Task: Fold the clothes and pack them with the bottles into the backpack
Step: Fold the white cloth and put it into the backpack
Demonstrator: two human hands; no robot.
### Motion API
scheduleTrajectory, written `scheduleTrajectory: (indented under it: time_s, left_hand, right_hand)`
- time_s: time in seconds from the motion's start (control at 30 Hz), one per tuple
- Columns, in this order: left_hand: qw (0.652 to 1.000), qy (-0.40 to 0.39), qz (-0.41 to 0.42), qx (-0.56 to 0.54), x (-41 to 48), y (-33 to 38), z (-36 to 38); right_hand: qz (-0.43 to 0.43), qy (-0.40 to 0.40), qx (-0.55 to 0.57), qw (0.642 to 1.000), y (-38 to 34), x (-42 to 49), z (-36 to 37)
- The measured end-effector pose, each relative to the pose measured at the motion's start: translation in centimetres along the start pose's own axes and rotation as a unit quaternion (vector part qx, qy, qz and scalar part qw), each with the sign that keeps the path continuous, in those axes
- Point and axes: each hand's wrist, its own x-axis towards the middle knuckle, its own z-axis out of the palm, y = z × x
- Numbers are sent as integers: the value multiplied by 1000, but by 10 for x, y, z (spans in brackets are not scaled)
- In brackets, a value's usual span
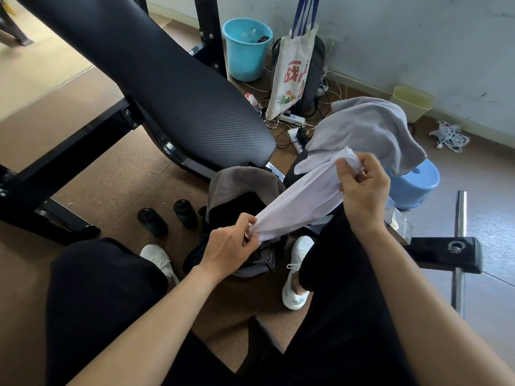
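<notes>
White garment (301, 199) is stretched in the air between both hands, slanting from lower left up to upper right, bunched narrow at each end. Left hand (231, 243) pinches the lower end with curled fingers. Right hand (362, 188) grips the upper end, thumb on top, cloth bunched in the fist.

Backpack (239, 179) sits on the floor right under the garment, between the person's feet, top open with a dark interior showing. Grey flap is folded back toward the bench. Can't tell what is inside.

Two dark bottles stand upright on the floor just left of the backpack, near each other but apart: left bottle (152, 221) and right bottle (186, 213).

Grey garment (365, 129) is draped unfolded over a blue stool (418, 185), behind the right hand.

The person is seated in black trousers and white shoes, left shoe (158, 257) and right shoe (296, 274) on either side of the backpack.

Further out: black padded bench (167, 79) at upper left, blue bucket (245, 51) and printed tote bag (289, 76) by the wall, power strip (291, 117) among tangled cords, yellow bin (412, 103), and a white cable bundle (450, 136) on the floor.
</notes>
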Motion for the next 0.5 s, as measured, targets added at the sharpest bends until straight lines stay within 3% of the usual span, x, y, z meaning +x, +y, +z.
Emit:
scheduleTrajectory:
  time_s: [0.13,0.33,0.43,0.5]
  left_hand:
    - [997,-63,48,-14,-2,-2,3]
    - [956,-274,91,42,-1,6,5]
    - [959,-246,94,104,-3,7,5]
    - [969,-226,31,91,-3,9,3]
  right_hand:
    - [1,-14,11,1000,-2,1,-5]
    - [-21,-51,40,998,2,-2,-4]
    - [-15,-56,49,997,8,-5,-4]
    - [-17,-65,65,996,9,-5,-6]
